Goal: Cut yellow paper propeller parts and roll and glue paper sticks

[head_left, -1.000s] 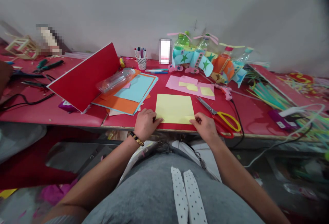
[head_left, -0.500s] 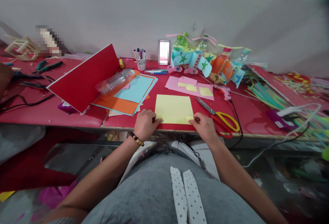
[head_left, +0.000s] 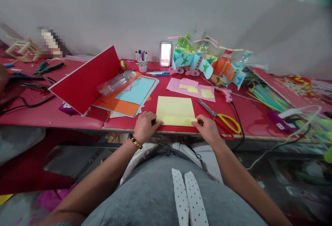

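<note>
A pale yellow sheet of paper lies on the red table before me, its near edge turned up into a narrow folded strip. My left hand pinches the near left corner between thumb and fingers. At the opposite near corner, my right hand pinches the strip the same way. Scissors with yellow and red handles rest just beyond my right hand. Behind the yellow sheet is pink paper bearing small yellow pieces.
Coloured sheets and a clear plastic bottle lie left, beside a leaning red board. Decorated bottles stand at the back. A pink glue gun trails a black cord on the right. A pen cup stands near the wall.
The folded strip along the paper's near edge now shows more clearly across its width. Both hands keep their pinch at the corners, the left shifted very slightly.
</note>
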{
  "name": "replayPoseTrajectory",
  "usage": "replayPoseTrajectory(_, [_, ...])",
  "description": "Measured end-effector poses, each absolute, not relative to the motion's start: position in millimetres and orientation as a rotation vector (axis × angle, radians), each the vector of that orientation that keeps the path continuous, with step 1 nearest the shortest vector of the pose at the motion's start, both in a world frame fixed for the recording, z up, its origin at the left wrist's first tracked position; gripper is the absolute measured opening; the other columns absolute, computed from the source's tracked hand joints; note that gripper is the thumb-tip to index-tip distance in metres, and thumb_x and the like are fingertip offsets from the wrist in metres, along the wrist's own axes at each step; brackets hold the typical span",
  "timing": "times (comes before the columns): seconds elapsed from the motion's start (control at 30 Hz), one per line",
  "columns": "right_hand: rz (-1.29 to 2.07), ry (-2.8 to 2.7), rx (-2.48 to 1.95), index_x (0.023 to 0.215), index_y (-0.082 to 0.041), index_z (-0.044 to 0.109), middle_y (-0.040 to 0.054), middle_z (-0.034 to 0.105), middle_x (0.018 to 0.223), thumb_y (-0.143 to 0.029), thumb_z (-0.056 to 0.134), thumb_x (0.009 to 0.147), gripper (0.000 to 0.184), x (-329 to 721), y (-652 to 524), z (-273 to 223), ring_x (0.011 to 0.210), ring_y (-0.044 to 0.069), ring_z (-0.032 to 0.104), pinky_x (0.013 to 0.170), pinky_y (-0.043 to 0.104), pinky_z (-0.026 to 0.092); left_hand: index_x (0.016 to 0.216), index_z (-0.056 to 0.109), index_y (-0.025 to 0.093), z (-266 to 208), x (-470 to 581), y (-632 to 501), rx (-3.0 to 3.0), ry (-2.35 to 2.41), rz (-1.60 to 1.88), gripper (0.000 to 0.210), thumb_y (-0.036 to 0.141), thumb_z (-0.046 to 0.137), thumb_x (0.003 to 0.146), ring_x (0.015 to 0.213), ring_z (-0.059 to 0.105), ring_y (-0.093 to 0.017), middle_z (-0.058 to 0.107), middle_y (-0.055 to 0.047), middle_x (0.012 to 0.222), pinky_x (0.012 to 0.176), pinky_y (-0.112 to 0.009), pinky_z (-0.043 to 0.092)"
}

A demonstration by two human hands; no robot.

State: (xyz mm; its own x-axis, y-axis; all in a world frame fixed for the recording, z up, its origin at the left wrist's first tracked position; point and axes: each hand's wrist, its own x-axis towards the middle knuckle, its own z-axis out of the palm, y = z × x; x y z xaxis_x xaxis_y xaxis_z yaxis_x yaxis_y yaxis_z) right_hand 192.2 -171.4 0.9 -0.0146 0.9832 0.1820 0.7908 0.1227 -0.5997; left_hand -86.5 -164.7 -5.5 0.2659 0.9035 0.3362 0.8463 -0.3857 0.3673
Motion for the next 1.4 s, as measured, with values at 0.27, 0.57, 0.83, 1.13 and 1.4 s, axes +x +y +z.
replayPoseTrajectory(0.27, [0.464, -1.868, -1.715, 0.072, -0.019, 0.056, -0.0018, 0.055, 0.061, -0.032, 0.058, 0.074, 0.013, 192.6, -172.8, 0.9, 0.055, 0.013, 0.050, 0.055, 0.023, 0.036, 0.060, 0.051, 0.017, -3.4, -88.2, -164.6, 2.382, 1.597, 0.792, 0.039, 0.049, 0.053, 0.083, 0.067, 0.046, -0.016, 0.054, -0.003, 0.067, 0.064, -0.029, 0.032])
replayPoseTrajectory(0.57, [0.448, -1.869, -1.713, 0.072, -0.020, 0.055, -0.0015, 0.055, 0.062, -0.033, 0.058, 0.074, 0.013, 193.2, -171.6, -2.5, 0.056, 0.014, 0.050, 0.055, 0.023, 0.036, 0.057, 0.048, 0.017, -5.0, -86.0, -163.2, 2.416, 1.646, 0.765, 0.038, 0.044, 0.054, 0.083, 0.067, 0.046, -0.016, 0.053, -0.003, 0.064, 0.063, -0.029, 0.032])
replayPoseTrajectory(0.83, [0.421, -1.882, -1.733, 0.069, -0.020, 0.054, -0.0008, 0.057, 0.062, -0.032, 0.057, 0.074, 0.014, 191.7, -168.1, -3.0, 0.055, 0.014, 0.050, 0.055, 0.024, 0.035, 0.055, 0.044, 0.018, -3.6, -82.3, -163.5, 2.445, 1.726, 0.654, 0.038, 0.044, 0.055, 0.082, 0.068, 0.046, -0.018, 0.053, -0.004, 0.065, 0.064, -0.030, 0.030])
replayPoseTrajectory(1.13, [0.406, -1.906, -1.755, 0.065, -0.021, 0.052, -0.0030, 0.054, 0.059, -0.031, 0.061, 0.071, 0.015, 192.3, -163.4, -5.3, 0.053, 0.013, 0.048, 0.053, 0.024, 0.033, 0.056, 0.045, 0.018, -1.7, -80.9, -161.2, 2.436, 1.760, 0.574, 0.037, 0.044, 0.055, 0.080, 0.070, 0.048, -0.019, 0.055, -0.005, 0.068, 0.064, -0.031, 0.031])
replayPoseTrajectory(1.4, [0.411, -1.890, -1.778, 0.070, -0.021, 0.051, -0.0038, 0.055, 0.060, -0.029, 0.063, 0.070, 0.014, 191.5, -163.1, -6.2, 0.055, 0.013, 0.050, 0.055, 0.023, 0.034, 0.098, 0.058, 0.018, 2.8, -75.0, -168.2, 2.365, 1.838, 0.682, 0.024, 0.031, 0.058, 0.077, 0.090, 0.054, -0.024, 0.061, -0.008, 0.096, 0.077, -0.036, 0.042])
